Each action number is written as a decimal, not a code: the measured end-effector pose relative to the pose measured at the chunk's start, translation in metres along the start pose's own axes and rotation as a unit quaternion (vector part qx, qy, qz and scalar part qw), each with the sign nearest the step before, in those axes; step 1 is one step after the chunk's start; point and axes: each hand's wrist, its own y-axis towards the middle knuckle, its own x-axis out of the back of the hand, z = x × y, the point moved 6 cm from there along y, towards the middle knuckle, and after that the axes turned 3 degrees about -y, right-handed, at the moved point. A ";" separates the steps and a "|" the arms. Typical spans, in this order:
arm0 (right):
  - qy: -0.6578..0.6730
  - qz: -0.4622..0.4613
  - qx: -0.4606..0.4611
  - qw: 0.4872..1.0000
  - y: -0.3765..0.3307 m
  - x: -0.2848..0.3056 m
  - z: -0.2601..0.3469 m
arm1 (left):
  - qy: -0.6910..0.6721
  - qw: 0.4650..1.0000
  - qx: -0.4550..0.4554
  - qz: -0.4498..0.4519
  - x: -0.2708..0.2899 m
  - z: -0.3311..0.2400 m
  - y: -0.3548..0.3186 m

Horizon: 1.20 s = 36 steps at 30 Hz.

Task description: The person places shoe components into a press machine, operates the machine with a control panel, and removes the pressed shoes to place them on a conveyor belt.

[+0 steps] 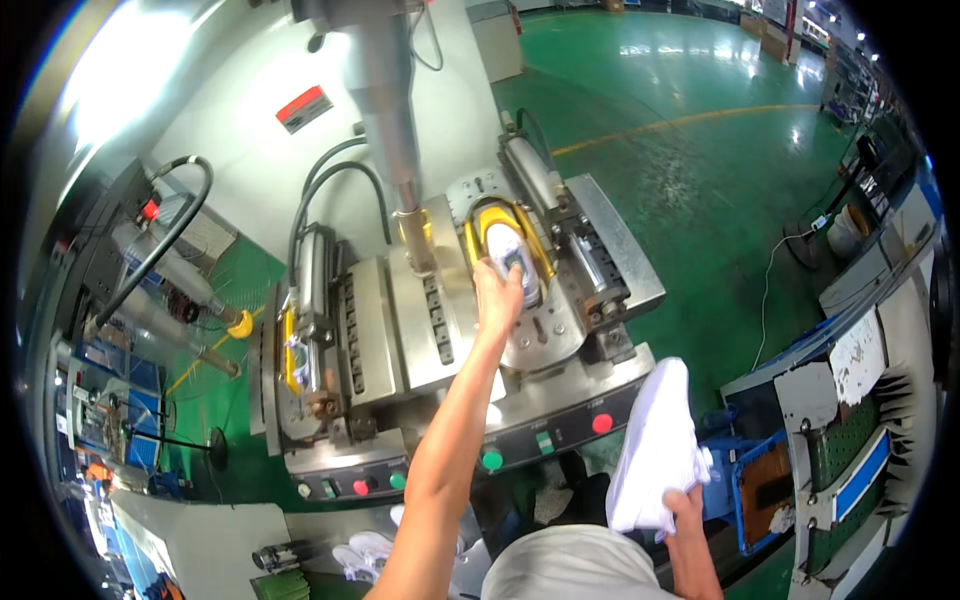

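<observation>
A white shoe [503, 238] with a dark opening lies in a yellow-lined mould [476, 232] on the right station of a metal pressing machine. My left hand [497, 296] reaches over the machine's front and grips the heel part of this shoe, thumb on one side and fingers on the other; part of the shoe is hidden under the hand. Close to my body on the right, a second white shoe [655, 445] stands toe-up in my right hand [685, 512], which is closed around its lower end.
Along the machine's front panel sit red [601, 424] and green buttons [492, 459]. A vertical metal ram [412, 235] hangs left of the mould. More white shoes [365, 552] rest at the lower left. A rack with a blue bin [745, 490] stands on the right.
</observation>
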 end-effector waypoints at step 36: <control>-0.682 0.157 0.328 0.635 0.516 -0.315 0.016 | 0.213 0.902 0.321 -0.196 0.338 0.151 -0.548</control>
